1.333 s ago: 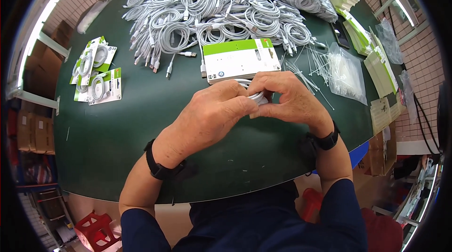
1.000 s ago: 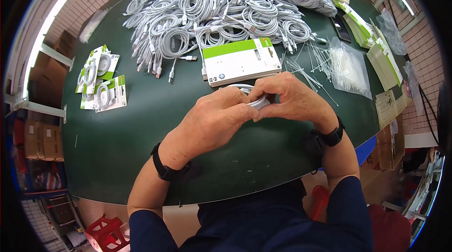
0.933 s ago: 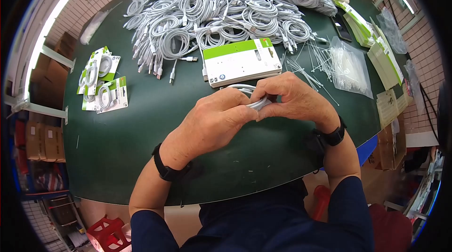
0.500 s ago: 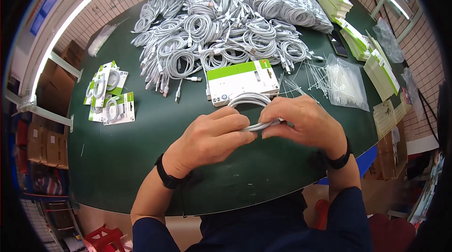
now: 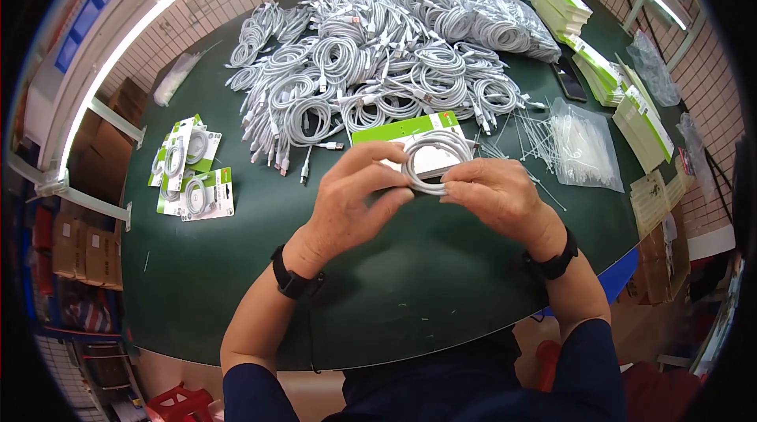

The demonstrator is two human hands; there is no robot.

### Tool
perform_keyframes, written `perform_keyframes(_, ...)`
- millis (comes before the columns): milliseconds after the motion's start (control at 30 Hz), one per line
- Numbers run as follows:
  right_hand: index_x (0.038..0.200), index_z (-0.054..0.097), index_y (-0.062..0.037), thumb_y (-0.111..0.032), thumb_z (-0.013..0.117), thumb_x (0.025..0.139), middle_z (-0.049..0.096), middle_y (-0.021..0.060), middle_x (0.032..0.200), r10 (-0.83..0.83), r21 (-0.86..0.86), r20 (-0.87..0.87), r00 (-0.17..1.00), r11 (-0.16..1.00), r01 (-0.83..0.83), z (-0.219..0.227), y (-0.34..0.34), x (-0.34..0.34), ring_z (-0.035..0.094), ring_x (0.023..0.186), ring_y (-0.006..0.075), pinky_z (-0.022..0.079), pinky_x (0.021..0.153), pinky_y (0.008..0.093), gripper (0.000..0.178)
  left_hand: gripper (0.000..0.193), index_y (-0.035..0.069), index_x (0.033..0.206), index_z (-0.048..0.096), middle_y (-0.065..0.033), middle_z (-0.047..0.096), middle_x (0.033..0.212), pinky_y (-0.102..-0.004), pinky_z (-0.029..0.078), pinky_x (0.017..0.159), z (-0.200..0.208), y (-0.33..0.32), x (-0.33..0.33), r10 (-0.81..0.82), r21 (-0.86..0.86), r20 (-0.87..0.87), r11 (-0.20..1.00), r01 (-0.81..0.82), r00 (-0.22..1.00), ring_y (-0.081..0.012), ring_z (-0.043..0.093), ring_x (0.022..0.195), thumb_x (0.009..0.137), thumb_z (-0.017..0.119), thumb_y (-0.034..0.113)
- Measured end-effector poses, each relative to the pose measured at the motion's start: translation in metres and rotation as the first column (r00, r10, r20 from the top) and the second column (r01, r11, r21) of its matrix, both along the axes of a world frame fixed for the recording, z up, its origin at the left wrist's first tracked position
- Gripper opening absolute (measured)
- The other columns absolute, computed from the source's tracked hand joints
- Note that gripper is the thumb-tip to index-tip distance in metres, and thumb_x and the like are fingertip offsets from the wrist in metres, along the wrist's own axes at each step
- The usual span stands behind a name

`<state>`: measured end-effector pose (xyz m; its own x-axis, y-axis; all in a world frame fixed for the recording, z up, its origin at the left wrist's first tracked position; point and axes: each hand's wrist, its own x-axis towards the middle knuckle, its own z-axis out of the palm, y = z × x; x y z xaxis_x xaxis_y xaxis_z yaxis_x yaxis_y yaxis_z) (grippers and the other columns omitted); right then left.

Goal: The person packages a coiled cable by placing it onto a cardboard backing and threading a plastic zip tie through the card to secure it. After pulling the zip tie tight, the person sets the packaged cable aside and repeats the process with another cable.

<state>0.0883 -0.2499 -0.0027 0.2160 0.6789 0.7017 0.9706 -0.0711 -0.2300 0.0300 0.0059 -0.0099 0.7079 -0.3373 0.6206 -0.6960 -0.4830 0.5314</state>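
A coiled white cable (image 5: 428, 187) is held up between my hands, standing as a ring above the table. My right hand (image 5: 501, 197) pinches its lower right side between thumb and fingers. At the coil's left edge, the curled fingers of my left hand (image 5: 351, 193) touch the strands, with the thumb below them. Just behind the coil lies a stack of white and green packaging cards (image 5: 378, 133), partly covered by the coil and my left fingers. A large heap of coiled white cables (image 5: 355, 59) spreads farther back.
Carded cables (image 5: 206, 195) lie at the left. On the right are loose cable ties (image 5: 538, 138), a clear bag of ties (image 5: 585, 150), a phone (image 5: 569, 80) and stacks of green and white cards (image 5: 643, 128). The green table's front edge (image 5: 426, 353) curves before me.
The coil has been raised and tipped more upright, so its ring faces me. My left fingers have loosened and spread somewhat; my right hand keeps its pinch. The view has shifted slightly.
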Motion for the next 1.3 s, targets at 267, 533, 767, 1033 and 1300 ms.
perform_keyframes(267, 0.098, 0.067, -0.0017, 0.003, 0.081, 0.078, 0.072, 0.0166, 0.096, -0.131, 0.17, -0.113, 0.985, 0.974, 0.149, -0.014, -0.016, 0.023, 0.073, 0.074, 0.0265, 0.059, 0.061, 0.0334, 0.024, 0.072, 0.0, 0.123, 0.058, -0.0173, 0.058, 0.127, -0.0449, 0.042, 0.105, -0.028, -0.008, 0.047, 0.317, 0.355, -0.016, 0.889, -0.291, 0.948, -0.0357, 0.054, 0.121, 0.066, 0.091, 0.03)
perform_keyframes(533, 0.103, 0.065, -0.0018, 0.005, 0.077, 0.084, 0.071, 0.0176, 0.098, -0.179, 0.205, -0.22, 0.959, 0.953, 0.225, -0.024, -0.03, 0.035, 0.07, 0.07, 0.0202, 0.057, 0.057, 0.0277, 0.023, 0.088, 0.0, 0.131, 0.054, -0.0209, 0.055, 0.134, -0.0484, 0.034, 0.112, -0.025, -0.002, 0.066, 0.225, 0.419, -0.227, 0.901, -0.113, 0.948, -0.0388, 0.048, 0.13, 0.061, 0.093, 0.038)
perform_keyframes(767, 0.106, 0.063, -0.0023, 0.006, 0.074, 0.086, 0.07, 0.0162, 0.101, -0.144, 0.27, -0.305, 0.941, 0.935, 0.231, -0.029, -0.037, 0.039, 0.067, 0.068, 0.016, 0.057, 0.056, 0.0253, 0.024, 0.051, 0.003, 0.119, 0.064, -0.0159, 0.066, 0.116, -0.0434, 0.048, 0.099, -0.017, 0.004, 0.059, 0.201, 0.364, -0.053, 0.916, -0.168, 0.978, -0.0348, 0.062, 0.111, 0.077, 0.083, 0.025)
perform_keyframes(1033, 0.107, 0.064, -0.0027, 0.007, 0.071, 0.089, 0.067, 0.0131, 0.11, 0.003, 0.464, -0.606, 0.796, 0.814, 0.349, -0.027, -0.046, 0.025, 0.066, 0.071, 0.0122, 0.057, 0.059, 0.0227, 0.021, 0.013, 0.007, 0.1, 0.07, -0.0052, 0.072, 0.091, -0.0354, 0.056, 0.071, 0.03, -0.014, 0.004, 0.23, 0.378, 0.366, 0.849, -0.369, 0.902, -0.0236, 0.071, 0.08, 0.086, 0.067, 0.007)
perform_keyframes(1300, 0.098, 0.066, -0.0033, 0.002, 0.079, 0.082, 0.071, 0.0126, 0.094, 0.022, 0.256, -0.28, 0.96, 0.965, 0.053, -0.008, -0.005, -0.005, 0.071, 0.071, 0.0221, 0.057, 0.061, 0.0308, 0.02, 0.012, 0.008, 0.099, 0.069, -0.0065, 0.069, 0.088, -0.0389, 0.053, 0.064, 0.006, -0.05, -0.047, 0.257, 0.52, -0.031, 0.83, -0.204, 0.966, -0.0263, 0.068, 0.078, 0.088, 0.07, 0.009)
